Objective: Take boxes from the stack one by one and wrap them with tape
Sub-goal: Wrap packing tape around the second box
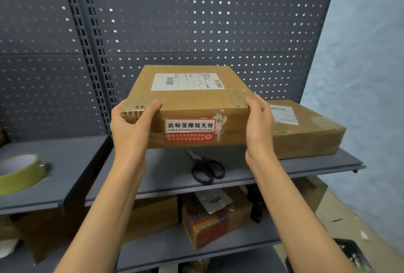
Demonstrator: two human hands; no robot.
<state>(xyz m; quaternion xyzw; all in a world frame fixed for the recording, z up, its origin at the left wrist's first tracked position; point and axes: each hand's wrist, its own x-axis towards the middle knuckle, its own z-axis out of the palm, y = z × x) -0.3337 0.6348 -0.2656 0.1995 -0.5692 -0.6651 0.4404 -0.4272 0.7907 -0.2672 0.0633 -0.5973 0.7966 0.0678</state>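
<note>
Both hands hold one cardboard box (192, 106) clear above the shelf (284, 168): left hand (131, 124) grips its 9 o'clock corner, right hand (259, 120) its 3 o'clock corner, keeping it level. Tape roll (20, 171) waits at 8 o'clock, scissors (207, 170) beneath.

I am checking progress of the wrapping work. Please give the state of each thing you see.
held box: closed, old tape on corners, gripped at both near corners
left hand: grips box
right hand: grips box
second box: closed, lying on shelf
scissors: closed, on shelf
tape roll: lying flat, untouched
</note>
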